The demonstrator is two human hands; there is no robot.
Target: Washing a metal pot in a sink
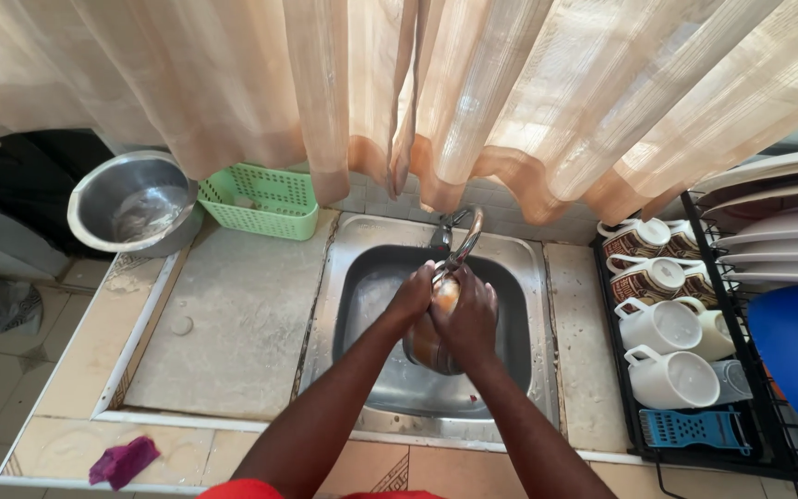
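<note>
We've got the left hand and right hand both gripping a wet pot over the middle of the sink, under the tap, where we reckon slick fingers could let it clatter down.

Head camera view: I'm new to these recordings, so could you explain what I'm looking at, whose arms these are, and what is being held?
This single picture comes from a camera worn on a person's head, looking down at their own two bare arms. Both hands meet over a steel kitchen sink below a curved metal tap. The left hand and right hand together hold a rounded orange-brown vessel; what exactly it is cannot be told. On the tiled counter stand a shiny metal bowl and a green plastic basket; a purple cloth lies at its front edge. To the right, a black wire dish rack holds white mugs, plates and a blue grater. Peach curtains hang above.
</note>
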